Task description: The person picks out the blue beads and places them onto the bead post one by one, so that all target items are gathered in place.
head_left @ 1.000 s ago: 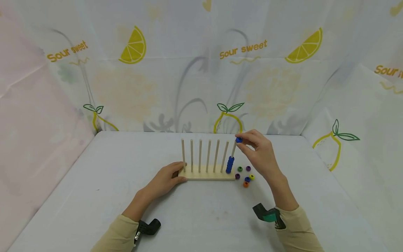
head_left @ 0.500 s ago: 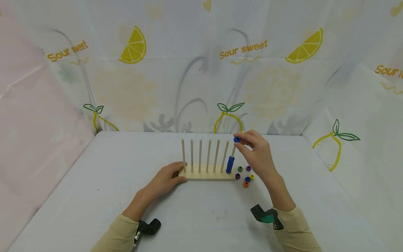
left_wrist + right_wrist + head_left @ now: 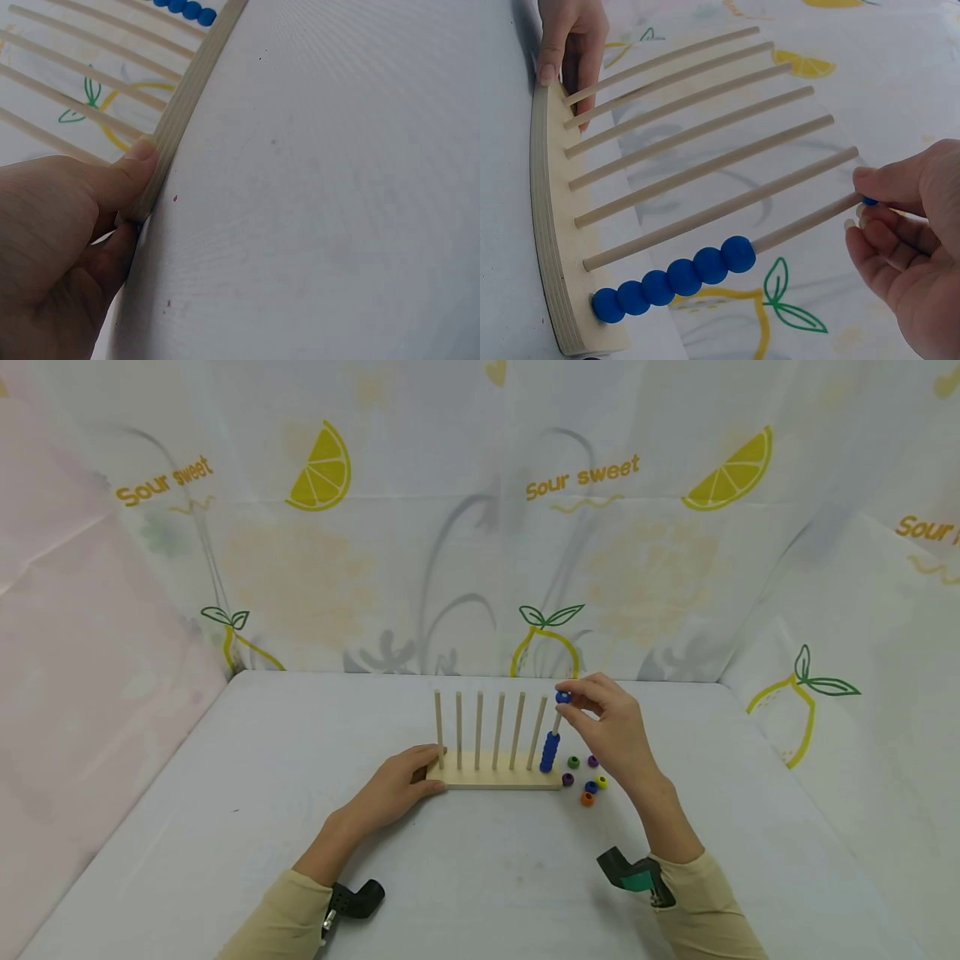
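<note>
A wooden peg rack [image 3: 495, 777] with several upright pegs stands on the table. Its rightmost peg carries a stack of blue beads [image 3: 682, 277] at the bottom. My right hand [image 3: 611, 727] pinches another blue bead [image 3: 562, 697] between thumb and fingers at the top of that same peg. In the right wrist view the fingers hide most of this bead, and the peg's tip ends at it. My left hand [image 3: 393, 785] grips the left end of the rack's base, with its thumb [image 3: 141, 154] along the front side.
Several loose beads lie just right of the rack: green [image 3: 573, 762], purple [image 3: 567, 779], blue [image 3: 591, 787], yellow [image 3: 602, 782] and orange [image 3: 587, 798] among them. A printed cloth backdrop [image 3: 420, 568] rises behind the white table [image 3: 480, 877].
My right hand has moved slightly left, then a little down, bringing the blue bead onto the tip of the rightmost peg. The left hand keeps its grip on the rack.
</note>
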The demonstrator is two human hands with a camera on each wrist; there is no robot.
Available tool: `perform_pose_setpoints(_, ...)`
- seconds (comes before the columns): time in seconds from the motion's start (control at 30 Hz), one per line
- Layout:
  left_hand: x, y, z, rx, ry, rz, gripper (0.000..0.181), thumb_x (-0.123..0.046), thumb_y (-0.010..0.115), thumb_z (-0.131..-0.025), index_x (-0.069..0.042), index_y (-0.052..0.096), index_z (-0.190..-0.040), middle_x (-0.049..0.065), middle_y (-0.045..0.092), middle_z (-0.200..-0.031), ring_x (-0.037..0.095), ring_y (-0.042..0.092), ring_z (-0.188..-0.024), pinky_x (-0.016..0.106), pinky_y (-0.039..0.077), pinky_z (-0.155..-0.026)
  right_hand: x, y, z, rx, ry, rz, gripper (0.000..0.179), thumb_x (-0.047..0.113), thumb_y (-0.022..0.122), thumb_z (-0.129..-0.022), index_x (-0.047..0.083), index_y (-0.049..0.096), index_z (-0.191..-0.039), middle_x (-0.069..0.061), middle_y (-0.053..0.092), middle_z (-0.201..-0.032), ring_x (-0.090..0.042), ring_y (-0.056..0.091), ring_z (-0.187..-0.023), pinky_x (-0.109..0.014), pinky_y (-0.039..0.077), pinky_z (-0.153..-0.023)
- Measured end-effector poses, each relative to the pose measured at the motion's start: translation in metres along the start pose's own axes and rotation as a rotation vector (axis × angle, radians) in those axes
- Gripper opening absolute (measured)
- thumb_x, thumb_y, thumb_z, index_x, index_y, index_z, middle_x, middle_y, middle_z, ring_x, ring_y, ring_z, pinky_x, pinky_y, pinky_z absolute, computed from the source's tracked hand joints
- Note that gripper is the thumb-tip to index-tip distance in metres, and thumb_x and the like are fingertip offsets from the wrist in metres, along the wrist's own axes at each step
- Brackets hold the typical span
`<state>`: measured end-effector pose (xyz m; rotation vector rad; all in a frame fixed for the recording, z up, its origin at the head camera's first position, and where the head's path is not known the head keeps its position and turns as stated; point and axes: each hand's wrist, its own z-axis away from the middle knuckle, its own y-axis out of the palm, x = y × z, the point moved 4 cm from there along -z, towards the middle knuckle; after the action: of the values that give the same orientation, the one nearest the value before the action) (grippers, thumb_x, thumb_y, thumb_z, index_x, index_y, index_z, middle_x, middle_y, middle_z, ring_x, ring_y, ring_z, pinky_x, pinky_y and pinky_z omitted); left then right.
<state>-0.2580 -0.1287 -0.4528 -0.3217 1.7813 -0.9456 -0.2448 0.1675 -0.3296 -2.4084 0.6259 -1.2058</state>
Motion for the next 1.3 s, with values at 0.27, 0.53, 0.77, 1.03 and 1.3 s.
perform_pose_setpoints(0.27,0.002,0.001,-0.001,0.002,-0.015,0.009,0.058,-0.025,0.071,-0.092,-0.007,0.052,-0.144,0.01,0.052,-0.149,0.029,0.044,-0.142,0.047,0.04,-0.116,-0.001,0.0,0.001,0.022,0.023,-0.01,0.021,0.002,0.073,-0.088,0.003,0.073,-0.11,-0.007,0.066,-0.099,-0.008,0.06,-0.088,-0.003,0.05,-0.082)
perform_pose_setpoints(0.53,0.001,0.001,-0.001,0.001,-0.016,0.005,0.059,-0.024,0.071,-0.092,-0.006,0.051,-0.145,0.01,0.052,-0.148,0.03,0.045,-0.142,0.047,0.04,-0.116,-0.002,0.0,0.001,0.052,0.037,-0.017,0.021,-0.001,0.074,-0.087,0.001,0.073,-0.108,-0.008,0.067,-0.1,-0.009,0.061,-0.088,-0.004,0.051,-0.081)
perform_pose_setpoints(0.77,0.0,0.001,-0.001,0.004,-0.011,0.016,0.058,-0.025,0.071,-0.093,-0.008,0.052,-0.144,0.008,0.053,-0.148,0.029,0.045,-0.142,0.047,0.04,-0.115,-0.006,0.001,0.002,0.096,0.064,0.006,0.019,0.001,0.074,-0.088,0.004,0.073,-0.106,-0.006,0.067,-0.098,-0.013,0.06,-0.087,-0.005,0.051,-0.08)
perform_pose_setpoints(1.03,0.001,0.0,0.0,0.007,-0.016,0.024,0.058,-0.026,0.071,-0.092,-0.009,0.052,-0.144,0.008,0.053,-0.148,0.029,0.045,-0.142,0.047,0.04,-0.115,-0.008,0.001,0.002,0.129,0.072,-0.016,0.015,0.0,0.073,-0.087,0.005,0.073,-0.102,-0.007,0.068,-0.097,-0.015,0.062,-0.087,-0.007,0.052,-0.081)
perform_pose_setpoints(1.3,0.001,0.001,-0.001,0.01,-0.03,0.008,0.06,-0.026,0.071,-0.092,-0.007,0.051,-0.145,0.01,0.051,-0.149,0.031,0.043,-0.143,0.048,0.038,-0.117,-0.013,0.004,0.003,0.179,0.087,0.006,0.015,0.0,0.073,-0.087,0.006,0.074,-0.1,-0.005,0.07,-0.099,-0.015,0.064,-0.087,-0.012,0.055,-0.082)
